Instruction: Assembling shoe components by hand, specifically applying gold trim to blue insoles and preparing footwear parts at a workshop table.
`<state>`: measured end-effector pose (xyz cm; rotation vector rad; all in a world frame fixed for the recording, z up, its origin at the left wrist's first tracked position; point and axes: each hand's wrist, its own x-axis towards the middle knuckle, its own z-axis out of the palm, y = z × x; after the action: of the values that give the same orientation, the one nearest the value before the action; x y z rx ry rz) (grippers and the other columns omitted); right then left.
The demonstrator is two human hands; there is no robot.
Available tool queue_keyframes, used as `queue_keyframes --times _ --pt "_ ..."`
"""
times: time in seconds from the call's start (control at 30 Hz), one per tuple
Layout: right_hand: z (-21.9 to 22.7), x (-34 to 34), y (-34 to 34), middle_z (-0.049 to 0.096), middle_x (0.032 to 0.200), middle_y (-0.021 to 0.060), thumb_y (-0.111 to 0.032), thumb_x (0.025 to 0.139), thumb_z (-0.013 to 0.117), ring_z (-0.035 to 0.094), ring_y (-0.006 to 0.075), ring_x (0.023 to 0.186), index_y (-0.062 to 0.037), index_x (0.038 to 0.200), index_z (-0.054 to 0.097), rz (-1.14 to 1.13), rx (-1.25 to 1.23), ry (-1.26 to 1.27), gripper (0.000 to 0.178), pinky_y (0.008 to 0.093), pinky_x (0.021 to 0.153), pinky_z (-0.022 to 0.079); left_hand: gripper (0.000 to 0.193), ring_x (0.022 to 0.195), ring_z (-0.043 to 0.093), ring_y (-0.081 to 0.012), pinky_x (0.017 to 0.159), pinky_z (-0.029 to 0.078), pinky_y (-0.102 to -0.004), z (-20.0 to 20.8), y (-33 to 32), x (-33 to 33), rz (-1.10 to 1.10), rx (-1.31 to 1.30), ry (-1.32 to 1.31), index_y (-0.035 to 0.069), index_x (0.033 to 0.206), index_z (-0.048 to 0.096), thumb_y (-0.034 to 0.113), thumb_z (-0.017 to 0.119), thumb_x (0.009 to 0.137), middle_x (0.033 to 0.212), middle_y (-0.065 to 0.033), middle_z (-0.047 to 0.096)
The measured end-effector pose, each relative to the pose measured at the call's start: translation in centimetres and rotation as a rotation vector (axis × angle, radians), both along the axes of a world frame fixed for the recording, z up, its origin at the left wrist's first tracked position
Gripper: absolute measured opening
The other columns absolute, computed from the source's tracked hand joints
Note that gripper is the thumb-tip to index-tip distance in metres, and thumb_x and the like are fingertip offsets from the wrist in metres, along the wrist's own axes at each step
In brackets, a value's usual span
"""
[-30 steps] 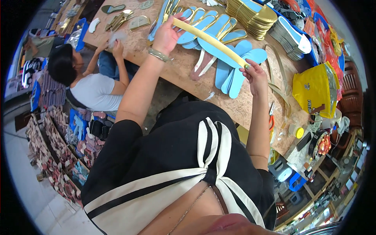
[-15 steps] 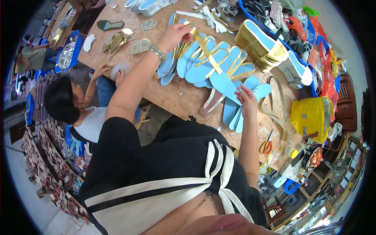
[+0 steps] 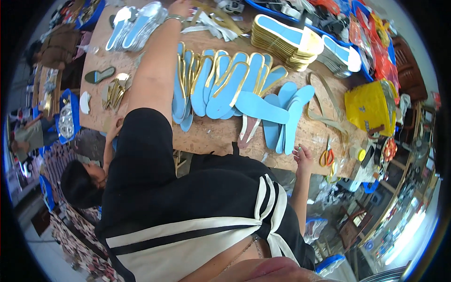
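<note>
My left arm reaches across the table to its far side. There my left hand (image 3: 181, 8) is cut by the top edge, beside gold strips (image 3: 209, 10) and white strips (image 3: 213, 29); whether it holds anything is hidden. By the near table edge, my right hand (image 3: 303, 159) has its fingers loosely apart and holds nothing. Just beyond it lie several plain blue insoles (image 3: 295, 117). A single blue insole (image 3: 261, 107) lies crosswise over them and a pinkish, white-edged piece (image 3: 247, 131). To its left spreads a row of gold-edged blue insoles (image 3: 229, 89).
Orange-handled scissors (image 3: 327, 157) lie right of my right hand, near a yellow bag (image 3: 371, 105). Stacked gold-edged insoles (image 3: 282, 40) and silver-edged insoles (image 3: 143, 26) stand farther back. Another person (image 3: 82, 183) sits at the left, one hand at the table edge.
My left hand has moved away to the far side; the gold strip it held over the blue insole is gone from there. My right hand has dropped back from that insole toward the near edge.
</note>
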<state>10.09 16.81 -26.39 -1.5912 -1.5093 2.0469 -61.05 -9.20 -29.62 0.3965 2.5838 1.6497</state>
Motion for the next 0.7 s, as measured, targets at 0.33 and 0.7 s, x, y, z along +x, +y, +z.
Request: queue_keyframes --times 0.33,0.7 --pt "-3.8 4.6 -0.4 0.066 0.093 0.0073 -0.018 0.087 0.056 0.063 0.0132 0.081 -0.0014 0.111 0.059 0.025 0.1 -0.249 0.03 0.0255 0.068 0.047 0.037 0.095 0.059 -0.0239 0.082 0.045 -0.034 2.5 9.3 17.8 -0.115 -0.1 0.057 0.001 0.112 0.056 0.023 0.061 0.082 0.108 -0.0136 0.061" --pt "-4.0 -11.9 -1.7 0.049 0.124 0.0088 -0.014 0.064 0.074 0.045 0.0282 0.117 -0.0179 0.13 0.043 0.897 1.248 -0.173 0.073 0.045 0.096 0.037 0.029 0.079 0.056 -0.0097 0.069 0.046 -0.0251 -2.7 0.7 52.3 -0.692 -0.042 -0.951 0.002 0.113 0.055 0.018 0.056 0.089 0.089 -0.0058 0.063"
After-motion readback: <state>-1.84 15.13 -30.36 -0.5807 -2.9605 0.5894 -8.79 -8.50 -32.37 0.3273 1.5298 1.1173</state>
